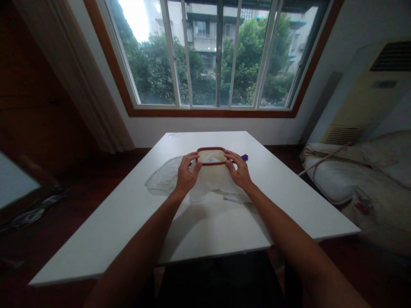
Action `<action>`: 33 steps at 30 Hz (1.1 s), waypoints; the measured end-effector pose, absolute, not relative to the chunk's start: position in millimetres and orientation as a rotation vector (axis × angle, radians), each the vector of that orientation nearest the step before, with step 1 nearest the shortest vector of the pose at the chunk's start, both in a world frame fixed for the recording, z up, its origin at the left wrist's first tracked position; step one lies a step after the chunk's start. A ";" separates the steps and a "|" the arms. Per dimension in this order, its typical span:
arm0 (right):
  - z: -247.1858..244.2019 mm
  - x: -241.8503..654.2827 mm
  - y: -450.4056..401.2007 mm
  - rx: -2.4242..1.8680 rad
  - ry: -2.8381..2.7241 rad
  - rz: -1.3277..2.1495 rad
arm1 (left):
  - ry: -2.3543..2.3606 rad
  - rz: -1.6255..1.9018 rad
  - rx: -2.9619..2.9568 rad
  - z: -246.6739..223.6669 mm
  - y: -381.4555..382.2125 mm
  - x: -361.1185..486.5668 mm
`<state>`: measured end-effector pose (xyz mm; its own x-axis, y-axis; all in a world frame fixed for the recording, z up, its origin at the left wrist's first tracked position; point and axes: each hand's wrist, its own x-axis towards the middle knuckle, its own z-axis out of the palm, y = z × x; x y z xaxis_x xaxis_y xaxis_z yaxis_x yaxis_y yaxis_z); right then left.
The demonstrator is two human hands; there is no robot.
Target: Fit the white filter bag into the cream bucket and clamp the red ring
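A reddish-brown hoop point(212, 164), rounded and oblong, has pale fabric point(208, 179) stretched across it and hanging below toward the table's near side. My left hand point(189, 172) grips the hoop's left end, thumb at the lower edge and fingers along the side. At the right end, my right hand point(238, 169) holds the hoop in the same way. Thin translucent material point(163, 177) spreads over the tabletop to the left of the hoop. A small purple item point(244, 158) shows just beyond my right hand; what it is cannot be made out.
The white table point(128, 226) extends around both forearms. Behind it is a wide window point(218, 112) with a brown frame. On the right are a covered bulky item point(330, 184) with a stick across it and a standing air conditioner point(353, 98). A curtain point(80, 77) hangs left.
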<state>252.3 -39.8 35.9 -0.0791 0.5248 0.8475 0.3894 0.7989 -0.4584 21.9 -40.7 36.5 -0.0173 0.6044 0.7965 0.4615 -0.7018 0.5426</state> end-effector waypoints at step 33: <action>49.2 256.0 -46.8 -0.703 -1.646 -0.042 | 0.928 1.995 2.065 56.6 -53.5 24.5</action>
